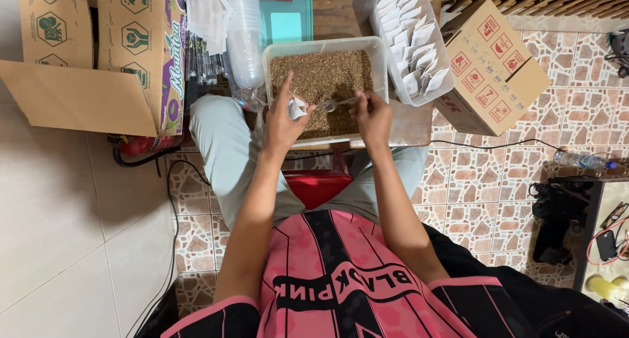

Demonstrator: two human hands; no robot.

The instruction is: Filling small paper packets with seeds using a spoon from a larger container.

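A small white paper sachet (298, 107) is pinched in the left hand (283, 122); a clear plastic spoon (337, 103) is gripped by the right hand (372, 117), over the brown-grain-filled translucent plastic tub (321, 46).

Even, soft indoor light falls from above on a clear tub of brown grain (325, 63), with no hard glare on its rim. Faint shadows gather below the tub, under the knees. Left of it, pale floor tiles (59, 207) look bright and washed. Focus is sharp near the tub; straight lines bow toward the frame's edges.
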